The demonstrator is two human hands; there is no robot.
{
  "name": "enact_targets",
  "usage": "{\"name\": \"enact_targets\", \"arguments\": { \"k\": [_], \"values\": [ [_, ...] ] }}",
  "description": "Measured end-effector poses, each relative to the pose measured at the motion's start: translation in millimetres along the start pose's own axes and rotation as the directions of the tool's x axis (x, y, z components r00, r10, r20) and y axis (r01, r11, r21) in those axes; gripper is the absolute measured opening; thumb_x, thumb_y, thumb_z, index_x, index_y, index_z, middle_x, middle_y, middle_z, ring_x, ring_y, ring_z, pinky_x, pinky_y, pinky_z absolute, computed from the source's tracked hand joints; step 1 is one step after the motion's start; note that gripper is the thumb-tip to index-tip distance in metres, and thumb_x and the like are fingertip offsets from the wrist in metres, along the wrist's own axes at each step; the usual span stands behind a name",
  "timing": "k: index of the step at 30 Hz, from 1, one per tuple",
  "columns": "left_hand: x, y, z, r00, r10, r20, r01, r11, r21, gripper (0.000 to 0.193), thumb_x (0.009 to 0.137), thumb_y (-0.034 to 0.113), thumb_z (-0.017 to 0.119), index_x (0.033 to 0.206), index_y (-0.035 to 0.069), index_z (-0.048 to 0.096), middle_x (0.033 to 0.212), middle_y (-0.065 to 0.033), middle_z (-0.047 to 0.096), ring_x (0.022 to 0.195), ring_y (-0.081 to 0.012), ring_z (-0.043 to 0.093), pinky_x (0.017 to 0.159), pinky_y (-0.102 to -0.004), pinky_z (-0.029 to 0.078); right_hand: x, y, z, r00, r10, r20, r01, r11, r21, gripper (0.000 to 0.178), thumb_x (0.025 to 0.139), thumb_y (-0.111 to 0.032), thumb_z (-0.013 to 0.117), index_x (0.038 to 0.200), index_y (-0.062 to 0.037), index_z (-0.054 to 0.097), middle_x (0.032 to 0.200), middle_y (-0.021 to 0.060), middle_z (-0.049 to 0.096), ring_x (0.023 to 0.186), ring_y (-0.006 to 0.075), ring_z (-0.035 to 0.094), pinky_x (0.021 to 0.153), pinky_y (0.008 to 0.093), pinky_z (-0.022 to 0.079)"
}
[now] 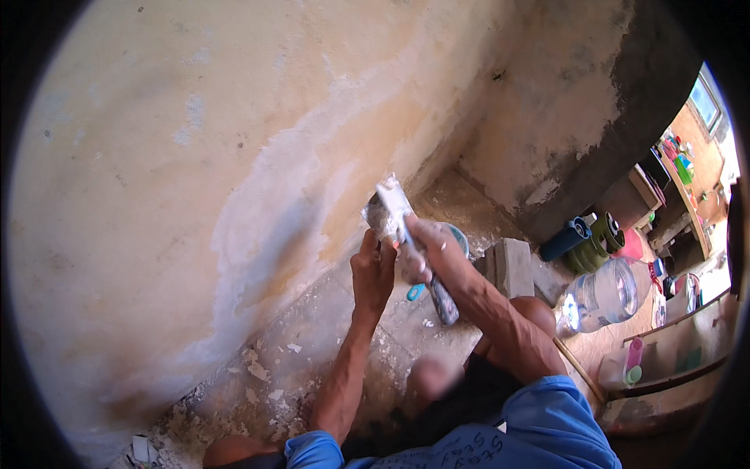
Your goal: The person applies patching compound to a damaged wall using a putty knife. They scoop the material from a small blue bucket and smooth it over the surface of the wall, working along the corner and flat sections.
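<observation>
My right hand (pixel 426 248) is wrapped round a putty knife (pixel 393 197), its blade coated with white putty and its handle pointing down toward my knees. Close against it, my left hand (pixel 373 270) has its fingers closed on a putty-smeared, flat-looking piece (pixel 377 217); its kind is hard to make out. The blade and this piece meet or overlap in front of the wall (pixel 156 234), which carries patchy white filler over worn yellowish paint. Partly hidden behind my right hand is a light-blue tub (pixel 459 239).
A grey block (pixel 512 267) stands right of my hands. Beyond it are a blue canister (pixel 564 239), a green gas cylinder (pixel 600 244) and a clear water jug (pixel 605 295). Paint flakes litter the floor (pixel 289 352) along the wall. A cluttered shelf (pixel 687 195) is far right.
</observation>
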State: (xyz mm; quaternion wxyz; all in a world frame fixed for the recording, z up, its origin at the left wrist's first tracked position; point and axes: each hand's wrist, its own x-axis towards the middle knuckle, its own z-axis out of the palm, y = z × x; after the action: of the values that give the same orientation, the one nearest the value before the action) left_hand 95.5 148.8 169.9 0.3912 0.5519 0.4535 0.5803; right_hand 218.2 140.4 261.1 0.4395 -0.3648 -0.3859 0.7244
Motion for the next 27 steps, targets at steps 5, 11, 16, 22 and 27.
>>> {"name": "enact_targets", "arguments": {
  "k": [5,11,16,22,27],
  "values": [
    [-1,-9,3,0.996,0.072,-0.058,-0.076,0.994,-0.079,0.017,0.097,0.014,0.053,0.104,-0.002,0.055,0.072,-0.0158,0.065,0.061,-0.0177,0.063,0.058,-0.0331,0.048,-7,6,12,0.997,0.071,0.032,-0.069,0.997,-0.041,0.035,0.103,-0.034,0.045,0.088,-0.0048,0.056,0.056,0.0021,0.05,0.043,0.0123,0.044,0.042,0.0269,0.035],
    [-5,0,5,1.0,0.005,-0.003,-0.005,0.992,-0.123,0.025,0.098,0.015,0.051,0.116,-0.001,0.056,0.082,-0.014,0.069,0.069,-0.0157,0.066,0.064,-0.032,0.051,-1,-3,-6,0.994,0.021,-0.105,-0.024,0.999,-0.024,0.036,0.101,-0.036,0.046,0.09,-0.0035,0.055,0.057,0.0018,0.048,0.044,0.0117,0.043,0.042,0.0256,0.035],
    [-1,-12,3,0.995,0.097,0.008,-0.094,0.974,-0.208,0.026,0.096,0.008,0.05,0.12,-0.002,0.055,0.089,-0.0154,0.07,0.075,-0.0196,0.071,0.067,-0.0344,0.054,0,-1,5,0.997,-0.024,-0.071,0.015,0.992,-0.123,0.033,0.101,-0.035,0.048,0.089,-0.005,0.055,0.058,0.0031,0.051,0.045,0.0127,0.047,0.043,0.027,0.038],
    [-6,4,11,0.997,0.013,0.073,0.009,0.958,-0.287,0.033,0.093,-0.002,0.049,0.126,-0.004,0.052,0.088,-0.0132,0.07,0.076,-0.0206,0.072,0.069,-0.0316,0.055,14,-6,-24,0.949,-0.184,-0.255,0.177,0.983,-0.052,0.033,0.103,-0.035,0.042,0.1,-0.0039,0.053,0.075,0.007,0.061,0.057,0.0153,0.056,0.052,0.0286,0.044],
    [-6,15,11,0.986,0.031,0.161,0.034,0.922,-0.386,0.033,0.101,0.018,0.048,0.127,-0.001,0.053,0.105,-0.0095,0.067,0.098,-0.0157,0.064,0.086,-0.0303,0.05,11,-8,-7,0.937,-0.182,-0.297,0.182,0.983,-0.03,0.031,0.103,-0.033,0.041,0.102,-0.0047,0.053,0.081,0.0081,0.063,0.061,0.0153,0.059,0.051,0.0287,0.044]
  ]
}}
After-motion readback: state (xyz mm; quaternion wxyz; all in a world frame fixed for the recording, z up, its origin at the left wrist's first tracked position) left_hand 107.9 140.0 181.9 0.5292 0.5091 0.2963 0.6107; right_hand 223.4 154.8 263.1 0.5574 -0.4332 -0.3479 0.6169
